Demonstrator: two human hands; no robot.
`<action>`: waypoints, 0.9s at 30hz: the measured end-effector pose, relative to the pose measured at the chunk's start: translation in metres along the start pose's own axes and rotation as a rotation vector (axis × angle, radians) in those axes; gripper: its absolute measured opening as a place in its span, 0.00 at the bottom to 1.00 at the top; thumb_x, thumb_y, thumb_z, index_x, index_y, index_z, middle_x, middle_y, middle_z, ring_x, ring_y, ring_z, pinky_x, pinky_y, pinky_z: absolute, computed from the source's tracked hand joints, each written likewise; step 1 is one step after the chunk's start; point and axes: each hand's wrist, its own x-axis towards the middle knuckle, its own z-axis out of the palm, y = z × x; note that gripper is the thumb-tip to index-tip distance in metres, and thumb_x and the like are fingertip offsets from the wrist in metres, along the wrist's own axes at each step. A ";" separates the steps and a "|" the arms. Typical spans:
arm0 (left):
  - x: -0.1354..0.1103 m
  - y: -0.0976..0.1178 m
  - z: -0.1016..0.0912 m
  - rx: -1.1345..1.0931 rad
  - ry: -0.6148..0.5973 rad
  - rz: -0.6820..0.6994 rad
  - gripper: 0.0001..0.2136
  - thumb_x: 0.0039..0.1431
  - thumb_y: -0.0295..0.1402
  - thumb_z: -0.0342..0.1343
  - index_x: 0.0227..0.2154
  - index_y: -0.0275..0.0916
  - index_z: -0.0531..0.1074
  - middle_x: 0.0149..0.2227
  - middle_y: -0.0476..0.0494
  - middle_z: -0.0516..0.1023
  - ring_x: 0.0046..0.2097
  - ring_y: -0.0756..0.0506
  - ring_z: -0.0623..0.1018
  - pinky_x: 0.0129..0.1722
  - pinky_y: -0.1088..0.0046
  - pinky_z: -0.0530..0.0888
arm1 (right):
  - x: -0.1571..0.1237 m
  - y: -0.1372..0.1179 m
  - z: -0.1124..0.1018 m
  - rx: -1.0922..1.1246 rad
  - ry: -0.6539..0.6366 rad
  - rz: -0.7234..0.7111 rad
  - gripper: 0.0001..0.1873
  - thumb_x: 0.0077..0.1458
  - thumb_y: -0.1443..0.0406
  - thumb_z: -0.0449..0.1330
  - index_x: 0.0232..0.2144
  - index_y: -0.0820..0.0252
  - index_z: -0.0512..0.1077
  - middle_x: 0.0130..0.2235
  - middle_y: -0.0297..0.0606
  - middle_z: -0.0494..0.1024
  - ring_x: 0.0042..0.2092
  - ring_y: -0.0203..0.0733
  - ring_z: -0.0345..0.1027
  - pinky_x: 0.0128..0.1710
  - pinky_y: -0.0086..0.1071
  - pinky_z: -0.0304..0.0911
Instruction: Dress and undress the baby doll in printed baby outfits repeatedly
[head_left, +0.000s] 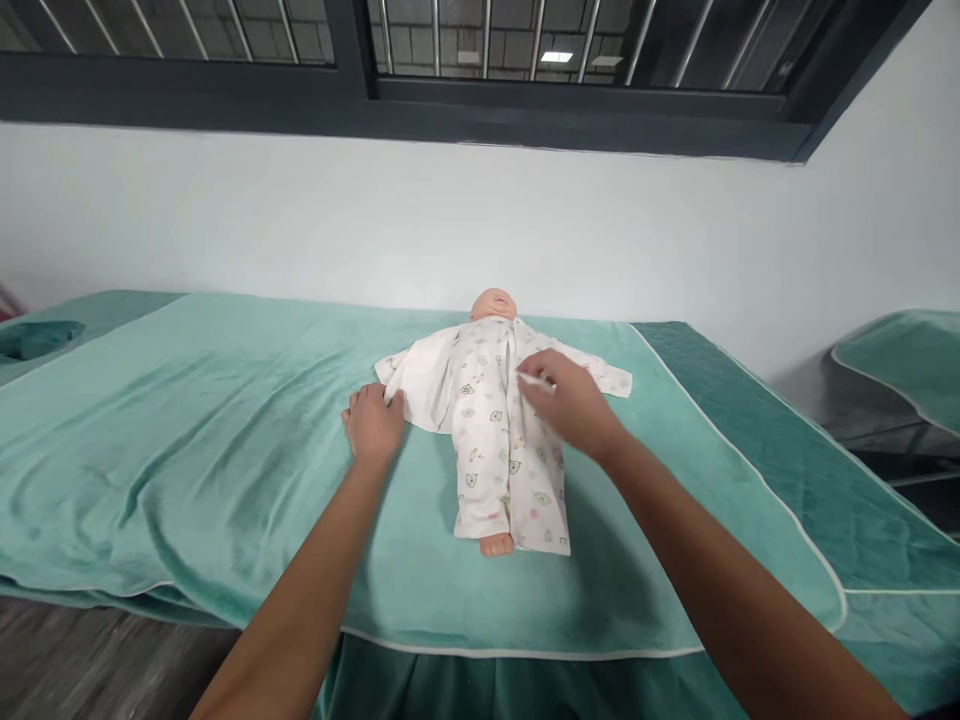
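A baby doll [493,302] lies on its back, head toward the wall, in white baby clothes [482,440] printed with small animal figures. One bare foot [496,545] shows below the hem. On the left, a plain white flap [429,385] of the clothing is spread out beside the doll's body. At that flap's outer edge, my left hand [374,420] rests with fingers curled and closed on the fabric. Over the doll's chest on the right, my right hand [566,395] pinches a small white piece of the clothing [535,382], perhaps a tie or edge.
A light green sheet [247,440] with wrinkles on its left side covers the bed. Darker green quilted fabric [810,480] lies to the right. A white wall [300,215] and a barred window [487,60] are behind. Another green-covered surface [907,360] stands at far right.
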 end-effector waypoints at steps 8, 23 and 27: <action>-0.009 0.004 -0.012 -0.610 -0.074 0.107 0.16 0.62 0.46 0.50 0.24 0.42 0.58 0.23 0.54 0.59 0.28 0.49 0.63 0.30 0.73 0.61 | -0.042 -0.014 0.003 0.009 -0.206 0.019 0.04 0.59 0.67 0.54 0.31 0.55 0.67 0.38 0.37 0.73 0.35 0.40 0.65 0.35 0.35 0.62; -0.040 0.129 -0.043 -0.263 -0.282 0.967 0.12 0.69 0.35 0.45 0.31 0.39 0.69 0.38 0.42 0.76 0.38 0.44 0.74 0.37 0.66 0.70 | 0.108 0.034 0.011 -0.020 0.072 0.269 0.08 0.60 0.60 0.56 0.30 0.56 0.67 0.31 0.35 0.74 0.33 0.40 0.65 0.36 0.34 0.57; -0.012 0.108 -0.032 -0.544 -0.183 0.576 0.14 0.70 0.38 0.45 0.32 0.41 0.72 0.37 0.45 0.79 0.40 0.46 0.76 0.41 0.69 0.72 | 0.136 0.061 0.031 -0.178 0.033 0.410 0.18 0.61 0.51 0.55 0.25 0.54 0.60 0.27 0.37 0.70 0.31 0.43 0.61 0.33 0.36 0.54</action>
